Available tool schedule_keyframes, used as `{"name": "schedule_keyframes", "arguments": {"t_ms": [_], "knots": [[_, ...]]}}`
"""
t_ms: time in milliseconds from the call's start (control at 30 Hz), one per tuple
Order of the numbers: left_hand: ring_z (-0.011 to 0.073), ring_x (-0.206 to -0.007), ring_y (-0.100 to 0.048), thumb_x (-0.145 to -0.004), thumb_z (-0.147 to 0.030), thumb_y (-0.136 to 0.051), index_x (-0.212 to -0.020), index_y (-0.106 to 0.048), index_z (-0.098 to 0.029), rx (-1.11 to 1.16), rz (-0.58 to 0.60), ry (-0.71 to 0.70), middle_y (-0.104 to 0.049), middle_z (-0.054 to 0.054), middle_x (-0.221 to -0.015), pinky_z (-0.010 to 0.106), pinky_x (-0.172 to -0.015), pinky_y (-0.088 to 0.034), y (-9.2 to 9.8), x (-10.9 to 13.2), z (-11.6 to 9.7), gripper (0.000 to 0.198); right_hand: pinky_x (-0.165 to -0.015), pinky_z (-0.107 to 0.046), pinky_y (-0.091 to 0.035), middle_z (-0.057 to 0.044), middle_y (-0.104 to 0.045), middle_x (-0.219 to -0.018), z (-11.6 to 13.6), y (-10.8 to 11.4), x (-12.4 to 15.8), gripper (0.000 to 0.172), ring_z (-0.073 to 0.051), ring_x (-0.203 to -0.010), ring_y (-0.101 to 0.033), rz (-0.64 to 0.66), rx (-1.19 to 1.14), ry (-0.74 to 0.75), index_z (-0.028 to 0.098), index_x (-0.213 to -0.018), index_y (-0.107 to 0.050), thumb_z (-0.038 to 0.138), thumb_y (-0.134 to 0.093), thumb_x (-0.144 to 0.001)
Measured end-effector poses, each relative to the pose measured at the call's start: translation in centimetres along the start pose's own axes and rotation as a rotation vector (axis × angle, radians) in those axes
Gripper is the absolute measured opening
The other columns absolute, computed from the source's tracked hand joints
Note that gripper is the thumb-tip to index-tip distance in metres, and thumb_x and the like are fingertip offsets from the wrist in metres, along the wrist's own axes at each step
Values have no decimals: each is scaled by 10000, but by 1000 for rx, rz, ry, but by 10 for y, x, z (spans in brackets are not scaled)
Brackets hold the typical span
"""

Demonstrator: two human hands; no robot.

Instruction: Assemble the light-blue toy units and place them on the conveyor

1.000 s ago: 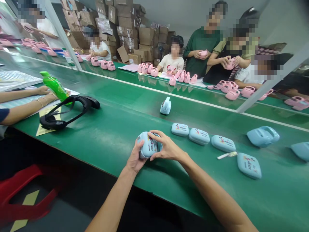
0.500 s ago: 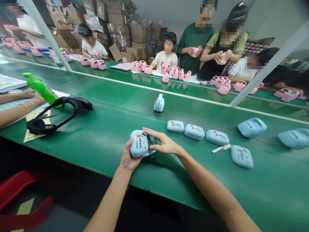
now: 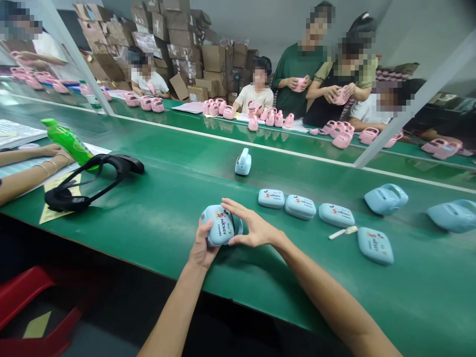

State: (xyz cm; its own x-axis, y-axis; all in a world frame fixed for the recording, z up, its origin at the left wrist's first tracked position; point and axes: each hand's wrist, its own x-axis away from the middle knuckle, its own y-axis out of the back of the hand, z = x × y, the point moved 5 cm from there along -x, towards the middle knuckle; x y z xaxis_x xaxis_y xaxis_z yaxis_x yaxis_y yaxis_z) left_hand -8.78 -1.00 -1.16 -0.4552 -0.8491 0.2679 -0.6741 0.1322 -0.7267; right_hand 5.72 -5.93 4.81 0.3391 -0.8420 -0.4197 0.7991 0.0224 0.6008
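We've tipped the blue case (image 3: 221, 225) more upright since a moment ago; left hand (image 3: 203, 248) cups it underneath, right hand (image 3: 253, 228) presses its side, steadying it just above the tabletop (image 3: 156, 218).

The left hand (image 3: 203, 248) and right hand (image 3: 255, 229) are covering much of the blue case (image 3: 220, 225), its small writing is looking too tiny to read, and the right edge is cutting off another blue shell (image 3: 453, 215).
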Motion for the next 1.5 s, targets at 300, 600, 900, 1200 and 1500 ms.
{"name": "schedule_keyframes", "arguments": {"t_ms": [300, 600, 900, 1200, 1500], "knots": [[220, -975, -688, -684, -299, -850, -1332, -561, -289, -110, 6, -86, -705, 18, -1112, 327, -854, -572, 2, 3, 1, 709, -1254, -538, -249, -168, -265, -1671, 3, -12, 0, 1129, -329, -1554, -241, 14, 119, 86, 263, -1629, -196, 603, -812, -746], [431, -1296, -566, -696, -562, -751, -1431, -472, -356, 99, 335, 47, -651, 98, -1342, 640, -1040, -448, 0, 15, -7, 812, -1221, -566, -310, -147, -445, -1586, 15, 17, -1, 1070, -355, -1474, -411, -99, -83, -42, 268, -1571, -367, 568, -876, -679], [438, -1294, -566, -635, -548, -811, -1414, -512, -368, 77, 349, 35, -687, 81, -1304, 629, -1044, -454, -5, 22, -12, 853, -1214, -518, -346, -112, -536, -1524, 25, 19, -1, 875, -332, -1450, -452, -111, -188, -29, 263, -1492, -505, 508, -861, -730], [306, -1052, -719, -855, -434, -645, -1356, -568, -248, 295, 236, 233, -777, 84, -1112, 499, -977, -544, 2, 2, -6, 539, -1128, -505, -459, -116, -546, -1506, -13, 1, 0, 695, -295, -1331, -579, -155, -297, -293, 255, -1490, -504, 512, -708, -878], [235, -948, -720, -760, -310, -790, -1379, -539, -256, 8, 28, 11, -737, 49, -1120, 344, -844, -588, 0, 4, -2, 670, -1231, -584, -257, -180, -285, -1660, 10, 0, -2, 1094, -369, -1541, -261, -59, 111, 13, 268, -1595, -311, 603, -846, -701]]}}
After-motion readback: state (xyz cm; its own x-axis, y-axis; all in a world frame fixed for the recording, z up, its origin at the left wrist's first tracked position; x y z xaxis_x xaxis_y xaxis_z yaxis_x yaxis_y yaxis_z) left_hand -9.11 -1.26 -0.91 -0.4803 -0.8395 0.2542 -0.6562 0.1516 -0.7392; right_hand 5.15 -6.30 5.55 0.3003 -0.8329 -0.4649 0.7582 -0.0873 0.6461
